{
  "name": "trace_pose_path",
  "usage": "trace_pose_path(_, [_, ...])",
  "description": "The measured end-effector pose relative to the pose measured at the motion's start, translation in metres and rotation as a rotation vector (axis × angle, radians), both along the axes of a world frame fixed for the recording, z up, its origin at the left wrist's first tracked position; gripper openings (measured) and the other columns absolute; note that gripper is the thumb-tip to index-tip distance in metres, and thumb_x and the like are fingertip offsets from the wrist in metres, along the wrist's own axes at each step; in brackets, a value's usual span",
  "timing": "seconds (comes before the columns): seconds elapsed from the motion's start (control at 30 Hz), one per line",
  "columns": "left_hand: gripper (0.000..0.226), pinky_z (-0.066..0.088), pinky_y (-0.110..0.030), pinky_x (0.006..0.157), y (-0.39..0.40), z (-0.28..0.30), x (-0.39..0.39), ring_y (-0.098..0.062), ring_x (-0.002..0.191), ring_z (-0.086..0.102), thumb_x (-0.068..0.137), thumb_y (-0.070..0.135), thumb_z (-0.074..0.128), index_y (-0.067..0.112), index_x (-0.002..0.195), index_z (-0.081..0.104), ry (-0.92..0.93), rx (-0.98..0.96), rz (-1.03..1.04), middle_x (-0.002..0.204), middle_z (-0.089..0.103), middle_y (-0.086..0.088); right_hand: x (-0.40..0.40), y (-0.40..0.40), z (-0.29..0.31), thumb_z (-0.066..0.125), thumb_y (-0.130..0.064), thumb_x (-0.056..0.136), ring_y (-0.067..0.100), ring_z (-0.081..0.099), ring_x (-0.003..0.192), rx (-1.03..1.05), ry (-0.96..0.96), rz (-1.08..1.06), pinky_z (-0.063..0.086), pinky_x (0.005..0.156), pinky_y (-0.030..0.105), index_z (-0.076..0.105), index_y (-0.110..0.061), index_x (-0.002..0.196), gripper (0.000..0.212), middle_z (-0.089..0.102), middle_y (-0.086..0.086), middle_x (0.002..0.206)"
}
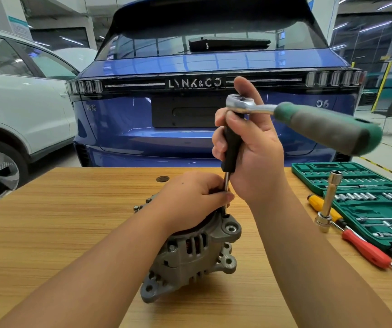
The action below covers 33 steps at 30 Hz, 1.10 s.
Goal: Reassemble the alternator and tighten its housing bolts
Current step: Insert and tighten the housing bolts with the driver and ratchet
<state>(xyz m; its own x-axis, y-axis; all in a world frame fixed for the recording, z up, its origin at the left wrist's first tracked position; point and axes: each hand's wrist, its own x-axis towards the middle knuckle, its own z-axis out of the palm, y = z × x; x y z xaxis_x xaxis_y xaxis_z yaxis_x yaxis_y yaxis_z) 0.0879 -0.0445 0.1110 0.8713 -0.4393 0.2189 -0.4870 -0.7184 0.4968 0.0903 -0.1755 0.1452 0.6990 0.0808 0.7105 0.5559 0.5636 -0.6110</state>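
Note:
A grey cast alternator (191, 259) stands on the wooden table (60, 223). My left hand (191, 200) rests on its top and pinches the thin steel shaft of an extension bar (231, 147) near the housing. My right hand (251, 147) is wrapped around the bar's black sleeve, holding it upright over a bolt at the housing's right edge. A ratchet (308, 119) with a chrome head and green-grey handle sits on top of the bar, its handle pointing right. The socket tip and the bolt are hidden by my fingers.
An open green socket set case (365, 197) lies at the right of the table. Beside it lie a long chrome socket extension (329, 202), a red screwdriver (365, 249) and a yellow-handled screwdriver (317, 201). A blue car (143, 114) and a white car (20, 102) stand behind the table.

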Motion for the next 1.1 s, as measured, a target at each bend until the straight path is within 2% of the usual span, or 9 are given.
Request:
trace_pose_path(0.13, [0.017, 0.055, -0.038, 0.086, 0.000, 0.000, 0.000, -0.001, 0.090, 0.064, 0.099, 0.048, 0.056, 0.037, 0.104, 0.069, -0.009, -0.008, 0.004, 0.096, 0.072, 0.016, 0.001, -0.004, -0.001, 0.034, -0.025, 0.090, 0.021, 0.040, 0.059, 0.046, 0.059, 0.183, 0.031, 0.057, 0.032, 0.056, -0.019, 0.128, 0.045, 0.060, 0.008, 0.083])
trace_pose_path(0.27, [0.017, 0.055, -0.037, 0.086, 0.001, -0.001, 0.001, 0.001, 0.089, 0.064, 0.099, 0.047, 0.056, 0.037, 0.103, 0.069, -0.008, -0.009, -0.001, 0.095, 0.072, 0.017, 0.000, -0.004, 0.000, 0.030, -0.042, 0.095, 0.020, 0.041, 0.059, 0.027, 0.077, 0.201, 0.031, 0.057, 0.030, 0.057, -0.018, 0.127, 0.048, 0.058, 0.007, 0.085])
trace_pose_path(0.37, [0.017, 0.055, -0.037, 0.086, 0.001, -0.001, 0.001, 0.001, 0.090, 0.064, 0.099, 0.048, 0.056, 0.037, 0.104, 0.069, -0.009, -0.009, -0.002, 0.096, 0.072, 0.017, -0.005, 0.000, 0.005, 0.047, -0.052, 0.092, 0.015, 0.042, 0.057, 0.032, 0.146, 0.142, 0.032, 0.054, 0.026, 0.056, -0.018, 0.118, 0.044, 0.056, 0.002, 0.079])
trace_pose_path(0.47, [0.017, 0.055, -0.035, 0.084, 0.000, -0.002, 0.001, 0.003, 0.087, 0.062, 0.099, 0.051, 0.055, 0.040, 0.102, 0.068, -0.018, 0.012, 0.001, 0.093, 0.070, 0.019, -0.008, 0.001, 0.007, 0.061, -0.038, 0.094, 0.014, 0.040, 0.053, 0.005, 0.144, -0.134, 0.034, 0.049, 0.024, 0.064, -0.018, 0.088, 0.021, 0.051, -0.001, 0.069])
trace_pose_path(0.53, [0.017, 0.055, -0.034, 0.083, 0.000, -0.002, 0.001, 0.003, 0.087, 0.061, 0.099, 0.052, 0.054, 0.041, 0.102, 0.067, -0.015, 0.028, 0.005, 0.092, 0.068, 0.020, -0.007, 0.000, 0.008, 0.066, -0.030, 0.095, 0.012, 0.040, 0.051, -0.041, 0.165, -0.260, 0.036, 0.048, 0.022, 0.064, -0.020, 0.079, 0.019, 0.049, -0.002, 0.066])
trace_pose_path(0.6, [0.017, 0.055, -0.034, 0.084, 0.000, -0.002, 0.001, 0.002, 0.088, 0.062, 0.099, 0.052, 0.054, 0.040, 0.102, 0.067, -0.010, 0.024, 0.009, 0.094, 0.069, 0.019, -0.006, -0.003, 0.009, 0.066, -0.027, 0.092, 0.010, 0.044, 0.054, -0.063, 0.213, -0.138, 0.038, 0.054, 0.024, 0.065, -0.018, 0.088, 0.009, 0.052, -0.003, 0.068])
trace_pose_path(0.7, [0.018, 0.055, -0.037, 0.086, 0.001, -0.001, 0.002, 0.001, 0.090, 0.063, 0.099, 0.051, 0.055, 0.039, 0.101, 0.067, -0.004, 0.003, 0.010, 0.095, 0.071, 0.018, -0.003, -0.008, 0.009, 0.060, -0.018, 0.089, 0.009, 0.052, 0.061, -0.021, 0.247, 0.140, 0.040, 0.063, 0.024, 0.060, -0.019, 0.110, 0.021, 0.059, -0.004, 0.078])
trace_pose_path(0.93, [0.016, 0.054, -0.033, 0.084, 0.000, -0.001, 0.002, 0.001, 0.089, 0.063, 0.100, 0.050, 0.055, 0.039, 0.102, 0.066, -0.003, 0.015, 0.018, 0.095, 0.071, 0.018, 0.000, 0.001, 0.001, 0.053, -0.006, 0.097, 0.015, 0.047, 0.061, -0.024, 0.001, -0.033, 0.042, 0.057, 0.025, 0.056, -0.033, 0.124, 0.038, 0.058, 0.003, 0.085])
trace_pose_path(1.1, [0.016, 0.054, -0.035, 0.085, 0.002, -0.001, 0.001, 0.001, 0.090, 0.063, 0.099, 0.049, 0.056, 0.039, 0.103, 0.068, 0.005, -0.014, 0.003, 0.095, 0.072, 0.018, 0.001, -0.004, 0.000, 0.042, -0.018, 0.091, 0.021, 0.044, 0.059, 0.024, 0.012, 0.200, 0.032, 0.056, 0.031, 0.059, -0.022, 0.125, 0.038, 0.057, 0.010, 0.085])
